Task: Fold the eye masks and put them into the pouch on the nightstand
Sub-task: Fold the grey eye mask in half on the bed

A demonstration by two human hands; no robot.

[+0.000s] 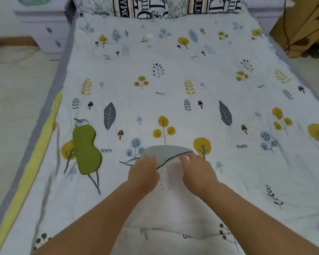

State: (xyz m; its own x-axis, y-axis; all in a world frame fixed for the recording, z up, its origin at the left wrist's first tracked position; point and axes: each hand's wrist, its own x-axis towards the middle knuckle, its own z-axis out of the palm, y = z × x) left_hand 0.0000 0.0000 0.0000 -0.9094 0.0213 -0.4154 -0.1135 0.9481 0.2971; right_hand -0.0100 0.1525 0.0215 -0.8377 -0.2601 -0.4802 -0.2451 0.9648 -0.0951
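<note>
A grey eye mask (pixel 167 153) with a dark edge lies on the patterned bedspread in front of me. My left hand (pixel 143 173) presses on its left end with the fingers flat. At the mask's right end, my right hand (pixel 198 172) has its fingertips on the dark edge. Whether either hand pinches the fabric is unclear. A green eye mask (pixel 86 148) lies flat to the left, its strap loop at the far end. The pouch is not clearly visible.
The bedspread (pixel 173 80) with tree prints covers the bed. Pillows (pixel 155 6) lie at the head. A white nightstand (pixel 44 24) stands at the upper left, with a blurred teal object (pixel 33 0) on top. A brown curtain (pixel 302 24) hangs at upper right.
</note>
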